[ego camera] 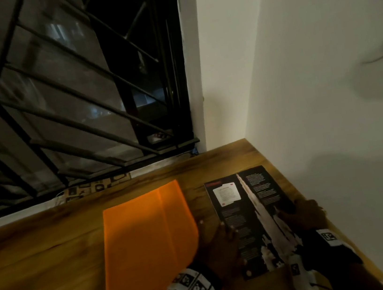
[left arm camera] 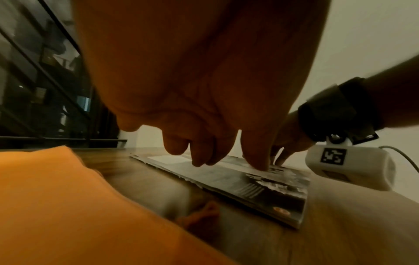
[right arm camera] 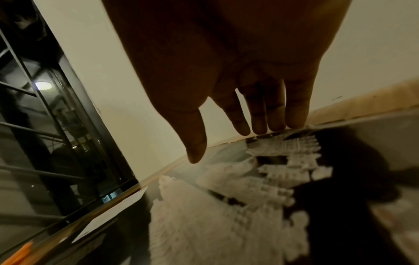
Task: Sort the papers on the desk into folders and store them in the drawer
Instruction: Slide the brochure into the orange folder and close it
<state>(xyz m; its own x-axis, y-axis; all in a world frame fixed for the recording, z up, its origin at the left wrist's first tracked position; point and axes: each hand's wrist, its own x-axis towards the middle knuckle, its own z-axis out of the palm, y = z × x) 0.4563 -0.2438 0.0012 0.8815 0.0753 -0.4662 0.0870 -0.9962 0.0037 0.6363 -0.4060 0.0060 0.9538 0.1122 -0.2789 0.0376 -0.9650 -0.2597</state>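
Note:
An orange folder point(ego camera: 149, 236) lies flat on the wooden desk point(ego camera: 40, 252). To its right is a dark glossy printed paper stack point(ego camera: 251, 210) with a white streak down its middle. My left hand point(ego camera: 221, 241) rests at the stack's left edge. In the left wrist view its bent fingertips point(left arm camera: 258, 165) press down on the top sheet point(left arm camera: 260, 184), beside the folder point(left arm camera: 45, 206). My right hand point(ego camera: 301, 213) lies on the stack's right side. Its straight fingers point(right arm camera: 260, 122) touch the paper point(right arm camera: 204, 224) near the far edge. Neither hand grips anything.
A white wall point(ego camera: 323, 77) runs close along the desk's right edge, just past the paper stack. A dark window with a metal grille point(ego camera: 55, 90) stands behind the desk. Bare wood shows left of the folder. No drawer is in view.

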